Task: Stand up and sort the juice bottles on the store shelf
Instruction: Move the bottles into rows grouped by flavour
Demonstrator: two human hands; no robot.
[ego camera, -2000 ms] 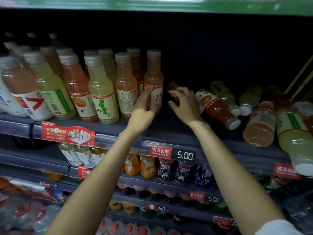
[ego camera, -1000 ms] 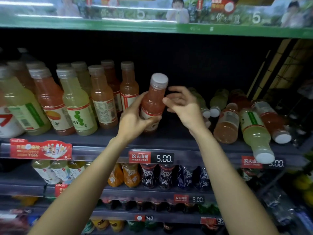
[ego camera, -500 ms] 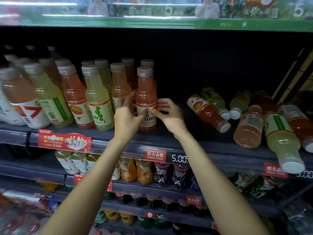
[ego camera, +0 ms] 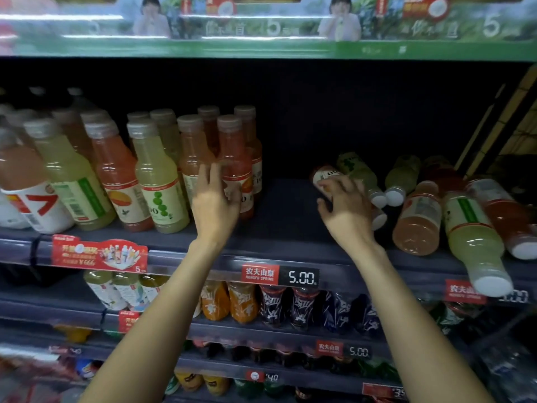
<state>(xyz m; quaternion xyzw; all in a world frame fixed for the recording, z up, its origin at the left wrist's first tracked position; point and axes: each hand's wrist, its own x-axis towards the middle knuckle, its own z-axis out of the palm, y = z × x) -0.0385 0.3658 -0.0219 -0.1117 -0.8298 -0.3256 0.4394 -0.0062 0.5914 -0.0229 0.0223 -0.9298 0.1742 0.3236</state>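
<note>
Upright juice bottles, yellow-green [ego camera: 158, 181] and orange-red, stand in rows on the left half of the dark shelf [ego camera: 284, 228]. My left hand [ego camera: 215, 205] is open with straight fingers in front of the rightmost upright red bottle [ego camera: 235, 158]. Several bottles lie on their sides at the right. My right hand [ego camera: 345, 205] reaches over the nearest lying red bottle [ego camera: 324, 174], with fingers curled over it and the thumb on its near side. Beside them lie an orange bottle [ego camera: 417, 219] and a yellow-green one [ego camera: 476, 245], caps toward me.
A bare stretch of shelf lies between the upright rows and the fallen bottles. A price rail [ego camera: 300, 277] reading 5.00 runs along the front edge. Lower shelves hold more drink bottles [ego camera: 241, 303]. A green promotional board [ego camera: 261, 33] hangs overhead.
Both hands let go of the red bottle, which now stands upright at the right end of the rows. My right hand moved right onto a lying red bottle; my left hand drew slightly back.
</note>
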